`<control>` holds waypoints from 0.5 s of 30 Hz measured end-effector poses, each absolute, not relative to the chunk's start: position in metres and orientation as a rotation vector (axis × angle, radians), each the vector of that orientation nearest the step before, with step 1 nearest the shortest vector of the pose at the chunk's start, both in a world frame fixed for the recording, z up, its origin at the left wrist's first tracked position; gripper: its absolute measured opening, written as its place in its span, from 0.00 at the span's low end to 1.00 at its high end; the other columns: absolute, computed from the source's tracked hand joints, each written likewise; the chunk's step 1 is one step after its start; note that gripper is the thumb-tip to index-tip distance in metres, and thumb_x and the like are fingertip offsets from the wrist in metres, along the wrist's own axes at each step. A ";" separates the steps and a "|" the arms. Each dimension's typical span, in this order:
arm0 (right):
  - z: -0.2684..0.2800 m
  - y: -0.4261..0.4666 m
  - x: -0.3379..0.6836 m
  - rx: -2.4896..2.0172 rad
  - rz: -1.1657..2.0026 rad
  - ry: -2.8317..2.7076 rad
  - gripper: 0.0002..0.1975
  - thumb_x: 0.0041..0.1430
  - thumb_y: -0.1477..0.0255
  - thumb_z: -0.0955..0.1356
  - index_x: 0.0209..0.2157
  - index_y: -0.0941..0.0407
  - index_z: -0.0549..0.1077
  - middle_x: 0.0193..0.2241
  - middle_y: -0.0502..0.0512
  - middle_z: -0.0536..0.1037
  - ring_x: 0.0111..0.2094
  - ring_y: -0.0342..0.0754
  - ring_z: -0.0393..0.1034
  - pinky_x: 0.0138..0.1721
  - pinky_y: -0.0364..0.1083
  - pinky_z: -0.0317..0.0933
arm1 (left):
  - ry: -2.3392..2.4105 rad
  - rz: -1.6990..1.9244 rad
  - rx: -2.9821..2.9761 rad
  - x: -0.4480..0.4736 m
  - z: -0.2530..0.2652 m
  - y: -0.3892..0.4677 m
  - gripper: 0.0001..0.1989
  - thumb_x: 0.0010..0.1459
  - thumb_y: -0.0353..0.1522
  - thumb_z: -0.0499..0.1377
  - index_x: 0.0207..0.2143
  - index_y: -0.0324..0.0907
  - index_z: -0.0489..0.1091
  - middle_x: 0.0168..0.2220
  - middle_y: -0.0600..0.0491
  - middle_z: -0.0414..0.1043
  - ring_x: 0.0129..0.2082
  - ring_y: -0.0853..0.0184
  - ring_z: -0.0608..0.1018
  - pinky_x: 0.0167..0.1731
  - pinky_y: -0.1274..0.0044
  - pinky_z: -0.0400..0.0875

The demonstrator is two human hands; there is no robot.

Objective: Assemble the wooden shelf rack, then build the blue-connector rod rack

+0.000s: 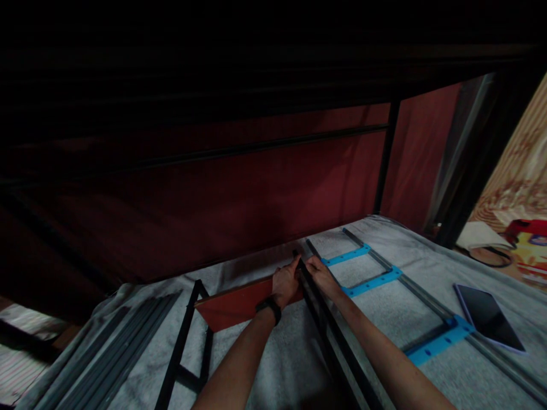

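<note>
Both hands meet at the far end of the right bar of a black frame (179, 341), which sits on a grey cloth (376, 327). The left hand (285, 282), with a dark watch (269, 310) at its wrist, is on the bar's left side, its fingers bent against the bar's end. The right hand (320, 276) is on the other side, fingers curled close to the bar. I cannot tell whether either set of fingers grips the bar or pinches something small. An orange board (233, 307) spans between the frame's two sides, its right part behind the left hand.

Grey tubes (128, 344) lie side by side to the left. To the right, grey rails (427, 297) are joined by blue crosspieces (371, 283), with a tablet (491, 319) just beside them. A red panel (256, 210) stands behind.
</note>
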State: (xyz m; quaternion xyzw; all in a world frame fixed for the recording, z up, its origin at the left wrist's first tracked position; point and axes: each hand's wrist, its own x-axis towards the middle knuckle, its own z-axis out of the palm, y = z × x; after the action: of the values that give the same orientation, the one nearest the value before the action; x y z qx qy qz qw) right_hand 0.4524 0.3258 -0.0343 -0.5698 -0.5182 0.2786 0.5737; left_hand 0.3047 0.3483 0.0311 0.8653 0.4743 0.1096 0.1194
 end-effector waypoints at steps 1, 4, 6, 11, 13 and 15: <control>-0.035 0.326 0.453 -1.328 0.653 -1.222 0.13 0.58 0.58 0.62 0.30 0.53 0.68 0.29 0.49 0.72 0.35 0.48 0.69 0.40 0.47 0.64 | 1.380 0.323 2.533 0.305 0.030 0.349 0.31 0.63 0.28 0.52 0.68 0.48 0.52 0.52 0.46 0.77 0.50 0.61 0.78 0.53 0.70 0.66; -0.036 0.327 0.453 -1.322 0.648 -1.237 0.13 0.58 0.58 0.62 0.30 0.53 0.68 0.27 0.48 0.71 0.34 0.48 0.68 0.38 0.46 0.64 | 1.331 0.336 2.549 0.306 0.026 0.349 0.32 0.63 0.27 0.51 0.68 0.46 0.52 0.53 0.45 0.76 0.52 0.61 0.78 0.55 0.68 0.64; -0.037 0.328 0.453 -1.335 0.629 -1.234 0.12 0.57 0.59 0.62 0.29 0.52 0.67 0.26 0.48 0.71 0.33 0.48 0.68 0.37 0.46 0.63 | 1.254 0.368 2.550 0.305 0.025 0.348 0.33 0.62 0.25 0.51 0.69 0.45 0.51 0.56 0.45 0.74 0.55 0.61 0.76 0.58 0.67 0.62; -0.040 0.329 0.453 -1.364 0.575 -1.241 0.10 0.57 0.61 0.62 0.31 0.52 0.68 0.27 0.49 0.73 0.33 0.48 0.69 0.40 0.48 0.63 | 1.150 0.574 2.544 0.274 0.043 0.345 0.33 0.60 0.26 0.54 0.68 0.44 0.54 0.65 0.48 0.62 0.65 0.62 0.64 0.64 0.67 0.55; -0.042 0.328 0.455 -1.349 0.574 -1.262 0.09 0.57 0.62 0.62 0.32 0.52 0.70 0.29 0.49 0.74 0.35 0.48 0.70 0.42 0.48 0.63 | 1.263 0.689 2.559 0.237 0.058 0.345 0.31 0.60 0.28 0.54 0.66 0.43 0.57 0.65 0.46 0.62 0.65 0.59 0.63 0.65 0.65 0.54; -0.044 0.328 0.457 -1.324 0.589 -1.287 0.10 0.57 0.62 0.63 0.33 0.52 0.71 0.32 0.49 0.76 0.38 0.48 0.71 0.44 0.47 0.64 | 1.439 0.829 2.524 0.185 0.073 0.347 0.28 0.60 0.30 0.56 0.63 0.42 0.62 0.64 0.43 0.63 0.64 0.55 0.65 0.64 0.64 0.56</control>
State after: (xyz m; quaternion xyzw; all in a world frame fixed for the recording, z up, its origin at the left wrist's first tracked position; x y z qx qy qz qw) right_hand 0.4572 0.3280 -0.0436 -0.5633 -0.5474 0.2506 0.5659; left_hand 0.1847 0.3471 0.0734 0.8339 0.4754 0.2740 0.0600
